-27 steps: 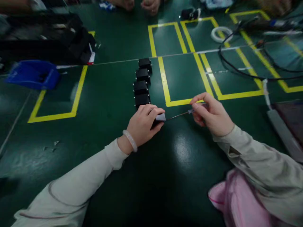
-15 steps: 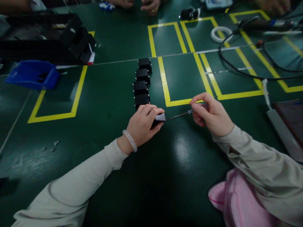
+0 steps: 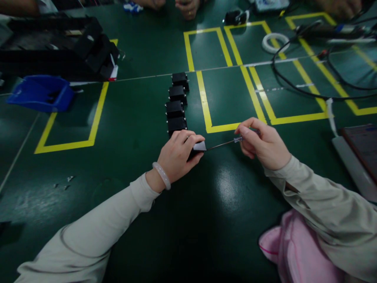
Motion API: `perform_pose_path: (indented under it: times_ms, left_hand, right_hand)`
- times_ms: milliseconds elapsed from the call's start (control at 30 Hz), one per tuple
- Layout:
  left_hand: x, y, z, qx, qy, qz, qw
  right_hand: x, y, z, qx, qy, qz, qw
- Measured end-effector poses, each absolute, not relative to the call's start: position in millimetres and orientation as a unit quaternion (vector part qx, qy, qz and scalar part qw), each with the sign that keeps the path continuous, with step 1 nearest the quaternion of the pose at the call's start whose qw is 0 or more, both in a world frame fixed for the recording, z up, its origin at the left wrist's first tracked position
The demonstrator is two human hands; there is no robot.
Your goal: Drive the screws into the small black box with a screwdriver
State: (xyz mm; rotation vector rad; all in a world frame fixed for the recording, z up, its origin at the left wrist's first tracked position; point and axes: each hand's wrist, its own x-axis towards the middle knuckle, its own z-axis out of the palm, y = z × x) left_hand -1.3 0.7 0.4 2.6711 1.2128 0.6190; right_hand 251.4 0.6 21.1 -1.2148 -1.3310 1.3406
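dim light is leaving the green tabletop (image 3: 135, 122) murky. glare (image 3: 228, 190) is shining below the right hand (image 3: 263, 143) and spreading near small metal pieces (image 3: 70, 179) at left. deep shadow is filling the bottom centre. a co-worker's hand (image 3: 188, 8) is looking soft, and the wide view is stretching both sleeves (image 3: 97, 226) toward the corners.

A blue bin (image 3: 41, 93) sits at the left of the green surface (image 3: 138, 118), just in front of black trays (image 3: 44, 62). Yellow tape (image 3: 204, 102) marks out rectangles. Farther right, a white ring (image 3: 276, 50) lies over one strip, near a looped black cable (image 3: 312, 95). Pink fabric (image 3: 300, 247) shows at lower right.
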Motion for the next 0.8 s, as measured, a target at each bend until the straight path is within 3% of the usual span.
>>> perform_pose_path:
  times_ms: [800]
  left_hand:
    - [-1.6,1.4,0.9,0.889,0.404,0.203,0.077]
  right_hand:
    - [250.2,0.1,24.5,-0.498,-0.530,0.537,0.427]
